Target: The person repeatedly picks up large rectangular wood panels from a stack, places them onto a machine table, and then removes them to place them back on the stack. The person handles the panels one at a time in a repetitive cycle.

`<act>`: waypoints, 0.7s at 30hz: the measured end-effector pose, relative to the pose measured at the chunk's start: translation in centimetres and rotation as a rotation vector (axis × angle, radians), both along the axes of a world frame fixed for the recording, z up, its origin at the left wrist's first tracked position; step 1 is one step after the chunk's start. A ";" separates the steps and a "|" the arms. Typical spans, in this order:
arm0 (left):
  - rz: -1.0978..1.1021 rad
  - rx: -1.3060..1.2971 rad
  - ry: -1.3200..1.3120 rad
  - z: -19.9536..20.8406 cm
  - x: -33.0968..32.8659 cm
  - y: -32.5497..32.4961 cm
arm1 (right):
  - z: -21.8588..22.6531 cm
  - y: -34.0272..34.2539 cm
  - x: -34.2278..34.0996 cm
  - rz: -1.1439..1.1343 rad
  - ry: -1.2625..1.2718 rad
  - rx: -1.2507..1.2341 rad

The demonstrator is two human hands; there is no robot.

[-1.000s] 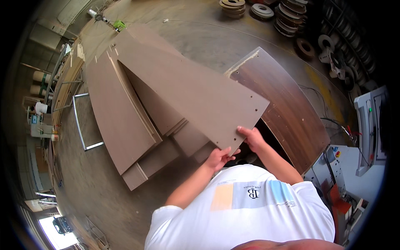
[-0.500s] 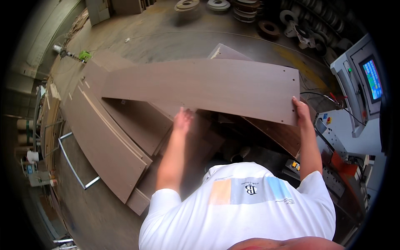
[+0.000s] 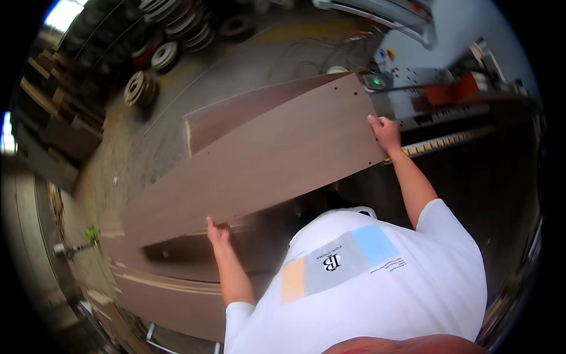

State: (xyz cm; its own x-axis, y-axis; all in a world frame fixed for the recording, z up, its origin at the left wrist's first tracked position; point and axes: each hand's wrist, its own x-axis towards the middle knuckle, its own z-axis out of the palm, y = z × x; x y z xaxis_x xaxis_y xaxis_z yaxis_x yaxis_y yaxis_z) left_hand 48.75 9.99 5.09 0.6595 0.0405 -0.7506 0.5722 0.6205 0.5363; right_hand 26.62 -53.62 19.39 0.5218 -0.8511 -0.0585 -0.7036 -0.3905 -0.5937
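A long brown wooden panel (image 3: 277, 150) with small drilled holes slants across the middle, its right end higher in the picture. My right hand (image 3: 387, 134) is closed on the right end, thumb on the upper face. At the panel's near edge, left of the middle, my left hand (image 3: 220, 232) grips with the thumb up; its other fingers are partly hidden. Behind the long panel lies another brown board (image 3: 221, 121) with a pale edge. Several stacked brown panels (image 3: 171, 301) lie below its left part.
A grey machine (image 3: 413, 82) with an orange part (image 3: 451, 89) stands at the right, close to the panel's end. Rolls of edging strip (image 3: 141, 89) sit on the floor at the far left. A green tool (image 3: 92, 235) lies beyond the stack.
My view has turned to the right, toward the machine. The panel's right end has swung toward the machine. My left hand, open and blurred before, has closed on the near edge.
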 end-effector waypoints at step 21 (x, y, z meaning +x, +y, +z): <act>-0.961 -0.152 0.100 3.4 -13.5 -23.7 | -5.3 -0.6 -21.4 -0.573 0.080 0.014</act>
